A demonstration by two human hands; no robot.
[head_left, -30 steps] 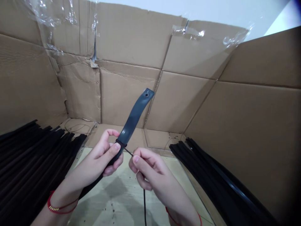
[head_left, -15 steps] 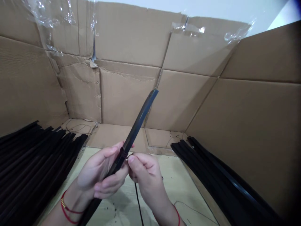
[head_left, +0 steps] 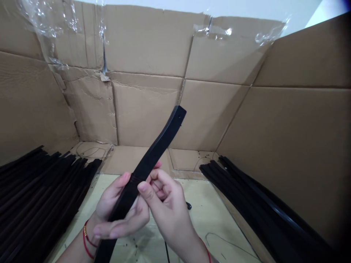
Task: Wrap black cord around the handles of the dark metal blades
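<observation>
Piles (head_left: pixel 46 204) left, right; strip (head_left: pixel 153 157) between

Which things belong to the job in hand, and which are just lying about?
In use:
black strip, in the left hand
dark wrap around it, by the right hand
dark cord below

Apparently lying about:
left pile of strips
right pile of strips
loose thread

A matt face is being shown by the black strip (head_left: pixel 160 149); light is being reflected by glossy plastic tape (head_left: pixel 45 22) on creased, matt cardboard (head_left: pixel 90 109).

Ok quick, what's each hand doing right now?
Left hand: closed around the black strip.
Right hand: curled at the strip's edge; can't tell whether it grips anything.
</observation>
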